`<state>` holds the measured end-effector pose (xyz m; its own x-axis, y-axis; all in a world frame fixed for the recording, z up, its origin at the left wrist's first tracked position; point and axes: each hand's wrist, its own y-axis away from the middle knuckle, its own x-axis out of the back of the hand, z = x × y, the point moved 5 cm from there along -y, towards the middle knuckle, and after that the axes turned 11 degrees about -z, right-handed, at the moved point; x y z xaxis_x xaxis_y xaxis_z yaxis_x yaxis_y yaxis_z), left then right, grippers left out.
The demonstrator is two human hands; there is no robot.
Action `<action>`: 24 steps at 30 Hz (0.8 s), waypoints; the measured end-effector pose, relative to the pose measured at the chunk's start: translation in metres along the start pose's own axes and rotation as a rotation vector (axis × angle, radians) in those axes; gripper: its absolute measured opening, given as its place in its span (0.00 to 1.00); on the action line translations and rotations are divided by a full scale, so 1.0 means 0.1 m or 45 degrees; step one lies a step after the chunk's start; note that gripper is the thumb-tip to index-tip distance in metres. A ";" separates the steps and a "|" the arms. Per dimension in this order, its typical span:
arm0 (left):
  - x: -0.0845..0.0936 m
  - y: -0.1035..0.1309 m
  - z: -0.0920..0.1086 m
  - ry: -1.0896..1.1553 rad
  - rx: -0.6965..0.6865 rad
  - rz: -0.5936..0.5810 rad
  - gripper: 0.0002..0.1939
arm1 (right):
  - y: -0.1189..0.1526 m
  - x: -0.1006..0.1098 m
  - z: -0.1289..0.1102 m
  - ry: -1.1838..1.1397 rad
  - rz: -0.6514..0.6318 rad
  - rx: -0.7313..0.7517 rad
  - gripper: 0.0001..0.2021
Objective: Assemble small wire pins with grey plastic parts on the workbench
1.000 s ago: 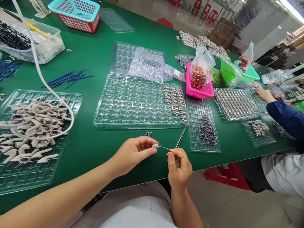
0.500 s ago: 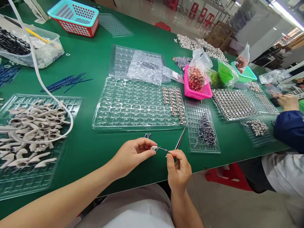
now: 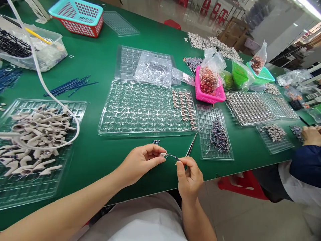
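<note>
Between thumb and fingers, my left hand (image 3: 142, 163) pinches a small white plastic casing (image 3: 163, 154), mostly hidden by the fingertips. Thin wires (image 3: 172, 155) run from it to my right hand (image 3: 190, 175), which is closed on a small dark blue circuit strip (image 3: 178, 159) at their other end. Tweezers (image 3: 191, 144) lie just beyond the right hand. A few small circuit boards (image 3: 156, 142) rest on the green table past the left hand. Ahead sits a clear blister tray (image 3: 140, 107), with several wired casings (image 3: 187, 108) in its right-hand pockets.
At left, a tray (image 3: 47, 192) bears piled pale casings (image 3: 37, 137), crossed by a white cable (image 3: 37, 63). To the right are a tray of wired parts (image 3: 218, 135) and a pink basket (image 3: 212, 97). A co-worker's hand (image 3: 311, 135) is at far right.
My hands keep nearly the same pose, still holding the casing and the wired strip. The co-worker's hand at far right has moved lower, towards the table's near side. The view has shifted slightly.
</note>
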<state>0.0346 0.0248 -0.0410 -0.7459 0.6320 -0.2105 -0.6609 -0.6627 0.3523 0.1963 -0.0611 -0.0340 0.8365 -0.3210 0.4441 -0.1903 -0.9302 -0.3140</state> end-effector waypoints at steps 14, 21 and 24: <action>-0.01 0.00 0.02 -0.001 -0.014 -0.001 0.13 | -0.03 0.00 -0.03 0.016 -0.024 0.027 0.05; 0.02 0.02 0.06 -0.262 -0.121 0.044 0.12 | -0.04 -0.02 -0.05 0.072 -0.046 0.079 0.06; 0.01 0.04 0.12 -0.435 -0.236 0.053 0.10 | -0.04 -0.02 -0.05 0.100 -0.034 0.098 0.06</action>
<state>0.0323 0.0272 -0.0289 -0.7223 0.6797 0.1277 -0.6577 -0.7322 0.1769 0.1927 -0.0578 -0.0290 0.7972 -0.3120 0.5168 -0.1259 -0.9232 -0.3631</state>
